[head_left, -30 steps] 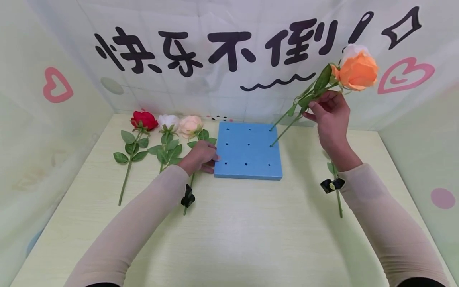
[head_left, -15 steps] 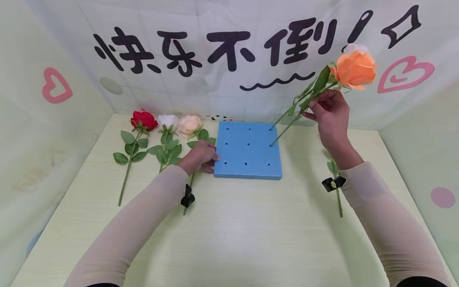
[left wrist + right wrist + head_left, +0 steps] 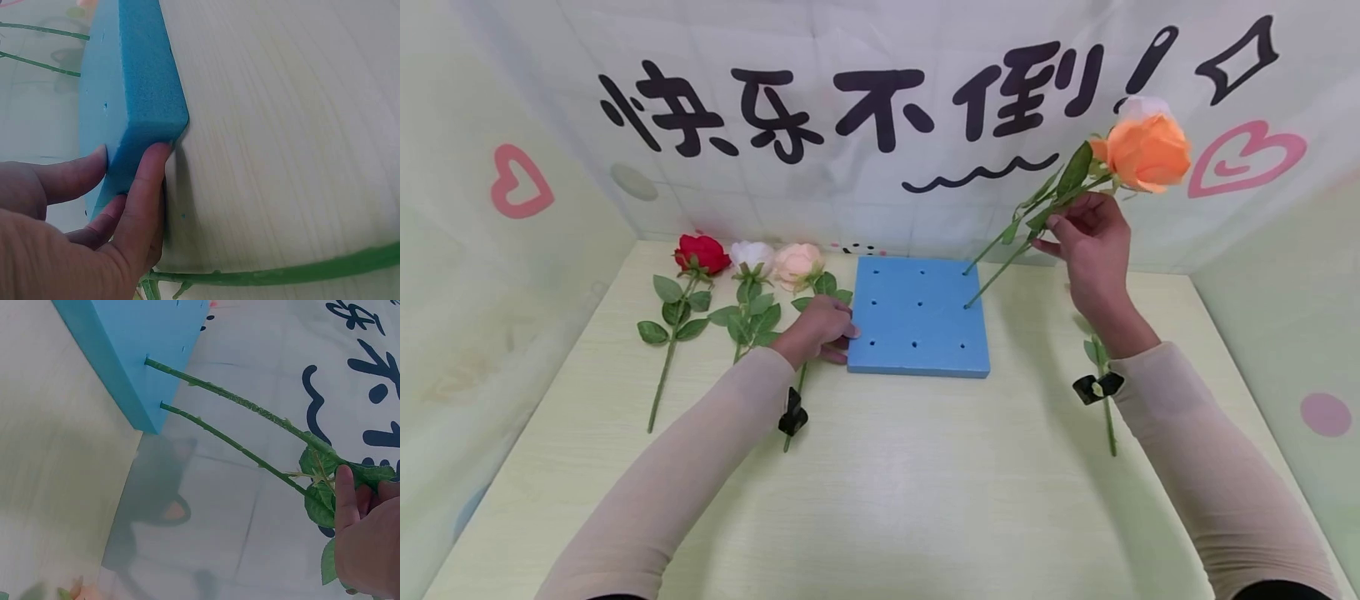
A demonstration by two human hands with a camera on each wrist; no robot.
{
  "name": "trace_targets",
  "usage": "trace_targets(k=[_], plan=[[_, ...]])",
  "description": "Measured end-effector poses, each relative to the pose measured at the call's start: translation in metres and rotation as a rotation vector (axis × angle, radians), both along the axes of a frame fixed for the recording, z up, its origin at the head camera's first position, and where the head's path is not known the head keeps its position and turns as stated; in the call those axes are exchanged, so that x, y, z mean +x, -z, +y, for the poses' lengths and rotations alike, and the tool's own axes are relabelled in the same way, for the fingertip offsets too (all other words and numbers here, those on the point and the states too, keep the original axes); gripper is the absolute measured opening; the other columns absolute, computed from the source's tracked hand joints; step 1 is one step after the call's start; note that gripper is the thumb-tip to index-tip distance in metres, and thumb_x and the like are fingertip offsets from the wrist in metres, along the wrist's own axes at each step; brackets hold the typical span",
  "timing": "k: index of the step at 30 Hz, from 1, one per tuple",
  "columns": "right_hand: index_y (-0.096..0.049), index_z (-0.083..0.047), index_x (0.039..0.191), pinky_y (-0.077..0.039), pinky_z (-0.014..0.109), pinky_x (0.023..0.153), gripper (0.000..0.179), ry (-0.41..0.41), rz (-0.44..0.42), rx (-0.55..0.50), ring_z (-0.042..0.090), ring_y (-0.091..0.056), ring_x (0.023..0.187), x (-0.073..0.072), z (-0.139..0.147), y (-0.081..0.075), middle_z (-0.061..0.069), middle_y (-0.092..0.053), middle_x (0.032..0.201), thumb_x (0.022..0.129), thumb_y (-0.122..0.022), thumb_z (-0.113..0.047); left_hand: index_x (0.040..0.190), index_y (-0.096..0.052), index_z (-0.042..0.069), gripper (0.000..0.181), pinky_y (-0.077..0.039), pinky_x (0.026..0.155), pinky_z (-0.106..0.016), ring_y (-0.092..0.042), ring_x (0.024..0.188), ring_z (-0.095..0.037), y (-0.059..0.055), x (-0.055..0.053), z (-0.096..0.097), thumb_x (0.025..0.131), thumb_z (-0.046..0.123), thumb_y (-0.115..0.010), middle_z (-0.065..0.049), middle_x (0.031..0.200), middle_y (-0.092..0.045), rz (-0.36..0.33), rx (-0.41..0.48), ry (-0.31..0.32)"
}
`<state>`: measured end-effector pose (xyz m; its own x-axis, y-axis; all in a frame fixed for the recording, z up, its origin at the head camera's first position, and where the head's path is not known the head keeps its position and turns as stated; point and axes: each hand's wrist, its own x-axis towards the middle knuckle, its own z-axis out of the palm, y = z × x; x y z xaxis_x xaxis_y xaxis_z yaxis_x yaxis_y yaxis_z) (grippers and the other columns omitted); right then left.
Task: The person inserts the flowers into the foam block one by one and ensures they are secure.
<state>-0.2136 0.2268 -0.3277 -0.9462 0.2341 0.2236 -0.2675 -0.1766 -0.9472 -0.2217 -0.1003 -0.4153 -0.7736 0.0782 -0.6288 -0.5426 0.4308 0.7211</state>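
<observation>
Presently, the orange rose [image 3: 1148,158] is observed at the right side of the blue block [image 3: 895,323], leaned strongly to the right. The bloom is full and layered; the stem is green, thin and leafy, its foot set in the middle hole of the right column. Below the bloom, the stem is pinched by the curled fingers of the right hand [image 3: 1099,258]. A pale rose [image 3: 1142,106] is mostly hidden behind the orange bloom; its stem is set in the rear right hole, similarly tilted. Whether it is also gripped cannot be told.

The block is flat and square, pierced by 9 holes in 3 rows of 3. Its left edge is gripped by the left hand [image 3: 822,327], thumb on the top face, fingers against the side.

The rear edge is placed near the backdrop [image 3: 850,187]; the front edge is bordered by a wide stretch of tabletop [image 3: 880,492]. To the left, room is narrowed by the pink rose [image 3: 798,262], partly covered by the hand. To the right, 1 loose stem [image 3: 1109,429] is partly hidden by the forearm.
</observation>
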Motion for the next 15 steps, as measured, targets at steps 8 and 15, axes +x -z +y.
trace_targets(k=[8,15], plan=[[-0.052,-0.004,0.099,-0.062,0.034,0.067,0.023,0.023,0.010,-0.077,0.018,-0.060,0.079,-0.0007,0.0003,0.0021,0.010,-0.053,0.092,0.086,-0.063,0.011,0.144,-0.044,0.007,0.053,-0.062,0.068,-0.040,-0.061,0.087,-0.027,-0.0010,0.0015,0.0026,0.094,0.001,-0.060,-0.016,0.103,-0.057,-0.004,0.000,-0.012],[-0.053,-0.002,0.097,-0.062,0.037,0.067,0.022,0.012,0.016,-0.119,0.020,-0.065,0.078,-0.0008,0.0030,0.0018,0.012,-0.055,0.089,0.084,-0.064,0.012,0.145,-0.044,0.007,0.055,-0.062,0.067,-0.039,-0.060,0.086,-0.026,0.0002,0.0007,0.0014,0.093,0.001,-0.060,-0.016,0.103,-0.058,0.000,-0.005,-0.009]])
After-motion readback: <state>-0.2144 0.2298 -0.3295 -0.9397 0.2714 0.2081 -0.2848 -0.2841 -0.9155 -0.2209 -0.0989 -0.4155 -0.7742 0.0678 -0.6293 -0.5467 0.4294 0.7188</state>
